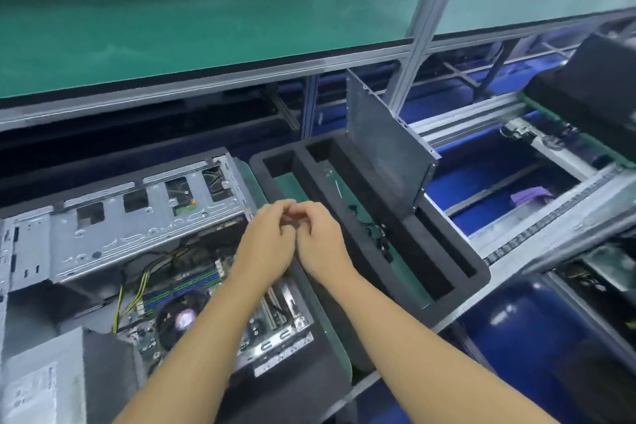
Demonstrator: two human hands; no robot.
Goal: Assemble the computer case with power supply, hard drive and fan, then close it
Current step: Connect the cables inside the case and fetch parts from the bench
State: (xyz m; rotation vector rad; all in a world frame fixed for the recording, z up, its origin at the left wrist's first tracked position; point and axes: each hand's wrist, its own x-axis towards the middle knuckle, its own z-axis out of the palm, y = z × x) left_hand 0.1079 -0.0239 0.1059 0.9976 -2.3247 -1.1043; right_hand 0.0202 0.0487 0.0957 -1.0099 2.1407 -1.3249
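hands: left hand [266, 244] and right hand [320, 241] meet fingertip to fingertip, all fingers curled in. Can't tell if they're pinching something tiny or just touching each other.
where they are: up over the right edge of the computer case [103, 234], between it and the foam tray [475, 272].
case: bare grey metal, lying on its side with the open side up, so you look straight into it. It sits on the bench under the green shelf [206, 27], left of the tray.
drive cage: a perforated steel cage [144, 227] runs across the far half of the case, with square cutouts along the top.
motherboard: the board [247, 330] lies flat in the bottom, with blue and green RAM slots [182, 286] and a round black cooler fan [182, 320].
cables: a yellow and black bundle [137, 289] runs from under the cage down to the board.
power supply: a grey box with a white label [41, 385], in the near left corner of the case.
tray: black foam cut into slots, and the green mat shows through the bottoms.
tray contents: a tangled black cable [375, 234] and a thin white stick [339, 189] lie in the long middle slot.
side panel: a dark grey panel [385, 148] stands on edge at the tray's far right, tilted.
right bin: something purple [531, 198] lies in the blue framed section beside the tray.
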